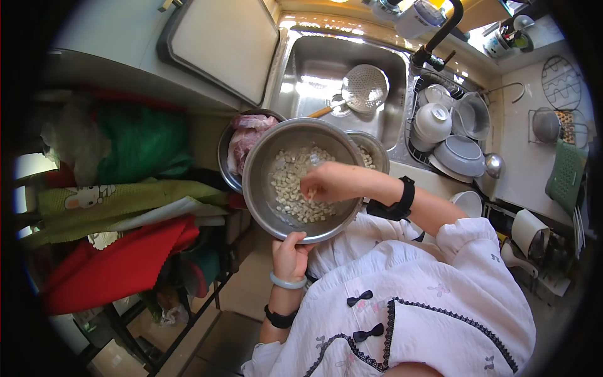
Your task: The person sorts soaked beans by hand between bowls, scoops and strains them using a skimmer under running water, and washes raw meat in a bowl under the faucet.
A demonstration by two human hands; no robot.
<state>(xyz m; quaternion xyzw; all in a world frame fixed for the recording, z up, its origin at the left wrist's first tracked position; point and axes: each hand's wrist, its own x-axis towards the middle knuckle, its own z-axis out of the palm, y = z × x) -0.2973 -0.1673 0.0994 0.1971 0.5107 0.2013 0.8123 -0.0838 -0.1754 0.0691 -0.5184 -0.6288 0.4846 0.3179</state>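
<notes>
A large metal bowl point(256, 182) is tilted toward me, with many small pale diced cubes point(290, 188) spread over its bottom. My left hand point(293, 256) grips the bowl's near rim, thumb on top and fingers underneath. Inside the bowl, my right hand point(323, 182) is closed, fingertips pinched together over the cubes; a few pale cubes show at the fingertips. Behind the bowl to the left, raw meat point(245, 141) lies in another metal bowl point(223, 164). A smaller metal bowl point(379, 151) with more pale cubes is partly hidden behind the large one.
A metal sink point(301, 56) lies beyond the bowls, holding a perforated skimmer point(365, 88) with a wooden handle. On the right, a dish rack point(414, 125) carries bowls and plates below a black faucet point(433, 50). Cloths, including a red cloth point(119, 264), hang at left.
</notes>
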